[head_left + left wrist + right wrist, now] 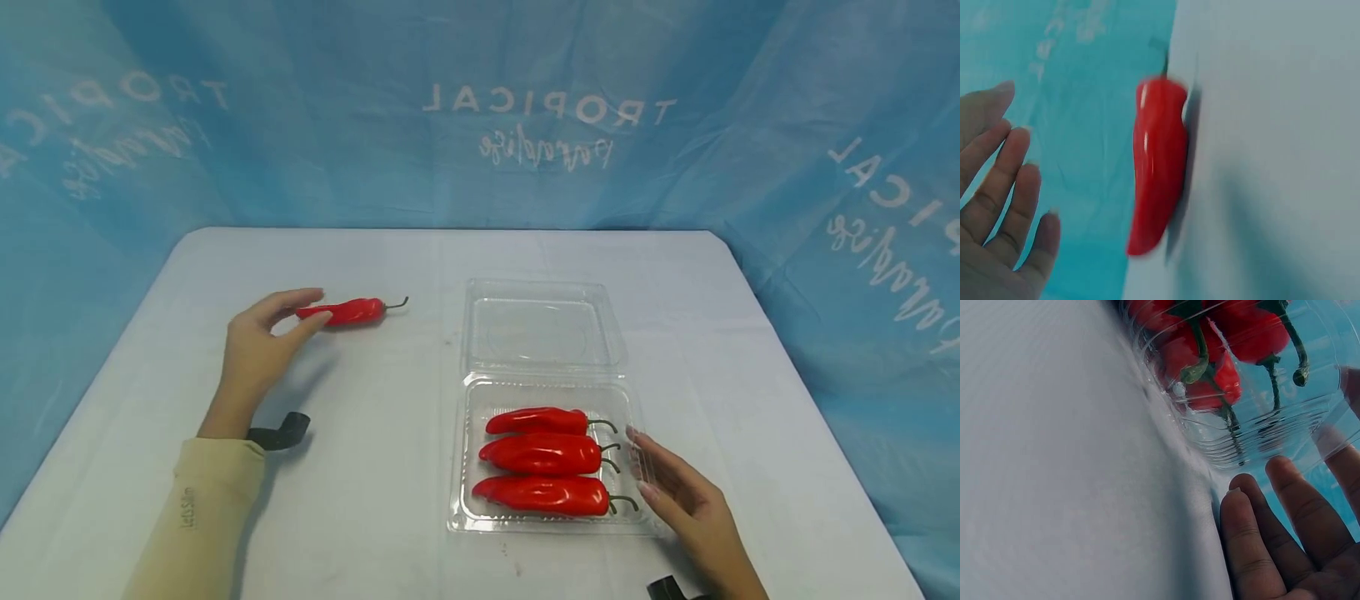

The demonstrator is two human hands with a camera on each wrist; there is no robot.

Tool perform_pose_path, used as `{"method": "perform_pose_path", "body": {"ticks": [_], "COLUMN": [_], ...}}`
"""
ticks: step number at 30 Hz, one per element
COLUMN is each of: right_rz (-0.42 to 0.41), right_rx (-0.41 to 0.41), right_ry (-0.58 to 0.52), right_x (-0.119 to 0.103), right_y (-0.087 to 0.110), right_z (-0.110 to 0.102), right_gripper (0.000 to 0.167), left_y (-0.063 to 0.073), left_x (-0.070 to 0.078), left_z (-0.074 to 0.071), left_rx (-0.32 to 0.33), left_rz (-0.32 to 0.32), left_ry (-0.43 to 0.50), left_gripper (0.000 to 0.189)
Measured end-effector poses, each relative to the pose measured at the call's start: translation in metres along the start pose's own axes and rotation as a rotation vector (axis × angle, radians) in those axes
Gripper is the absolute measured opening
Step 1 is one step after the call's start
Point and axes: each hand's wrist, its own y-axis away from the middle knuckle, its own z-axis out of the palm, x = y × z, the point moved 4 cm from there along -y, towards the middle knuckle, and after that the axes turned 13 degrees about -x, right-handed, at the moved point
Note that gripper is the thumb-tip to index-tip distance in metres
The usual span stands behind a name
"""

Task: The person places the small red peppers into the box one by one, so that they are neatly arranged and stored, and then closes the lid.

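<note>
A single red chili pepper (360, 312) lies on the white table at the left, its stem to the right. My left hand (262, 333) is around its tip, thumb and fingers spread; the left wrist view shows a gap between the fingers and the pepper (1159, 165). In the base of a clear plastic clamshell container (468, 521), three rows of red peppers (543, 454) show, with extra stems under some. My right hand (690, 508) touches the container's right side with fingers extended. In the right wrist view its fingertips (1282, 467) are at the clear wall.
The container's lid (540, 325) lies folded back, away from me. Blue printed curtains (480, 192) hang around the back and sides of the white table (375, 467). A black strap piece (288, 431) sticks out from the left wrist.
</note>
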Motion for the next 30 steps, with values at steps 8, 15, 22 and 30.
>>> {"method": "perform_pose_path", "body": {"ticks": [8, 15, 22, 30], "right_rz": [-0.024, -0.025, -0.014, -0.015], "right_rx": [-0.007, 0.004, -0.002, 0.0], "right_ry": [-0.018, 0.009, 0.017, 0.027], "right_x": [-0.004, -0.003, 0.003, 0.004], "right_y": [0.0, 0.0, 0.001, 0.001], "right_z": [0.001, 0.0, -0.001, -0.001], "right_gripper": [0.052, 0.052, 0.053, 0.052], "left_y": [-0.009, -0.014, -0.013, -0.013], "left_x": [-0.058, -0.075, -0.076, -0.076], "left_z": [-0.015, -0.001, 0.004, 0.01], "left_rx": [-0.01, -0.108, -0.105, -0.082], "left_rz": [-0.223, -0.199, -0.151, -0.127], "left_ry": [0.097, 0.033, 0.009, 0.016], "left_gripper": [0.068, 0.077, 0.065, 0.059]}}
